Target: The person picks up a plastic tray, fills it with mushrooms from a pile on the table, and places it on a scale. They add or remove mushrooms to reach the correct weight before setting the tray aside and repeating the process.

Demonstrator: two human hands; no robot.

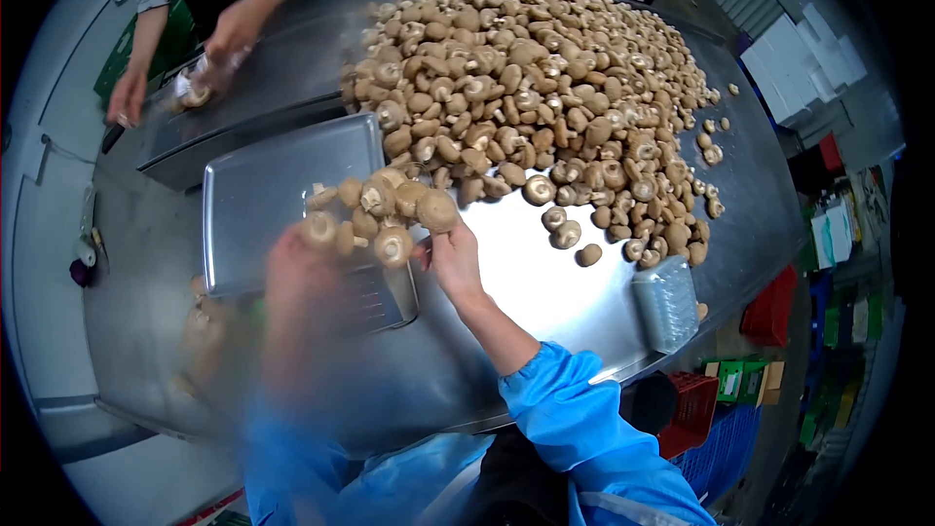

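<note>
A cluster of brown shiitake mushrooms (380, 205) sits over the near right part of a shallow metal pan (282, 175), some with pale stems and undersides showing. My right hand (455, 261) grips the cluster's right side, against a large round cap. Whether a container lies beneath these mushrooms is hidden. My left hand (300, 273) is at the cluster's lower left, smeared by motion, so its fingers do not show clearly. Beyond my right hand spreads a large heap of shiitake mushrooms (545, 78) on the steel table (526, 273).
A stack of clear plastic trays (667, 304) stands at the table's right edge. At upper left, another person's hands (232, 31) work around mushrooms in clear wrapping. More mushrooms (203, 331) lie blurred at my left. Red crates (690, 411) stand on the right.
</note>
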